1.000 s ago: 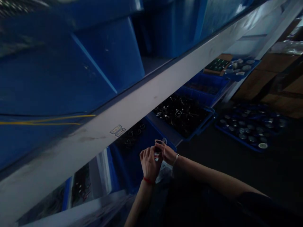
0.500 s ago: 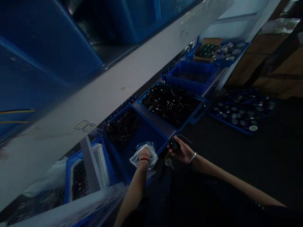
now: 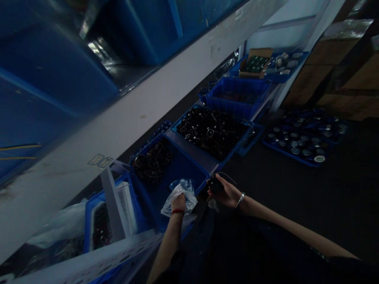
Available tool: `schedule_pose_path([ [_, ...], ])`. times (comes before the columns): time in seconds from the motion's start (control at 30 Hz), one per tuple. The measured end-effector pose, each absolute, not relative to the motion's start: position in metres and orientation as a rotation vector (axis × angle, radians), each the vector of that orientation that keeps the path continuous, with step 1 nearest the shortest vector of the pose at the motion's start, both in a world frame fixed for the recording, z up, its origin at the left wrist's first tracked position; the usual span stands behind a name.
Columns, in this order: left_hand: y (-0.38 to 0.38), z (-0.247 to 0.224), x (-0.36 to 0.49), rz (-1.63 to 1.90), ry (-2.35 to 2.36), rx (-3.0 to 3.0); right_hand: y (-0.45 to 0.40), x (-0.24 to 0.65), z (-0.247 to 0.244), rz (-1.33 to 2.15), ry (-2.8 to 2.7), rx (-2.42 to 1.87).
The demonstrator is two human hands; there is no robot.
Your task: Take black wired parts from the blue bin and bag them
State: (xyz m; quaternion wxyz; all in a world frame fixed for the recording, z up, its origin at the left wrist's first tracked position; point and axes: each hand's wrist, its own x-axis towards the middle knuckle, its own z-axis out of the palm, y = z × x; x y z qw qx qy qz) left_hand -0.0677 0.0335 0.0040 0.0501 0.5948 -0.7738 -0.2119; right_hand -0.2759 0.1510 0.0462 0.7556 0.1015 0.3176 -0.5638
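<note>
My left hand reaches into a clear plastic bag at the near end of a blue tray; the plastic covers its fingers, so their grip is hidden. Dark coiled cables lie at the tray's far left. To the right of the tray, my right hand has its fingers wrapped round a small black part, from which a thin pale wire curves away. A small translucent piece hangs just below that hand.
A tray of black wired parts lies beyond, with a deep blue bin behind it. Round metallic pieces fill a floor tray at right, near cardboard boxes. A white shelf beam slants across the upper left.
My left hand has drawn back slightly towards me, and the bag's plastic has shifted over its fingers. My right hand still holds the black part, now tilted a little differently. The view has shifted slightly.
</note>
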Motion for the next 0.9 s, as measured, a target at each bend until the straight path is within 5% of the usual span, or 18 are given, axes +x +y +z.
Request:
schedule_pose_path([
  [0.17, 0.083, 0.061, -0.062, -0.708, -2.254, 1.645, 0.146, -0.269, 0.047, -1.167, 0.646, 0.14],
  [0.3, 0.105, 0.085, -0.091, -1.151, -1.913, 1.298, 0.142, -0.258, 0.048, -1.101, 0.629, 0.104],
  [0.67, 0.105, 0.073, -0.118, -1.096, -1.963, 1.284, 0.148, -0.25, 0.036, -1.088, 0.648, 0.116],
  [0.9, 0.096, 0.056, -0.114, -1.614, -1.792, 1.219, 0.155, -0.252, 0.032, -1.094, 0.675, 0.041],
])
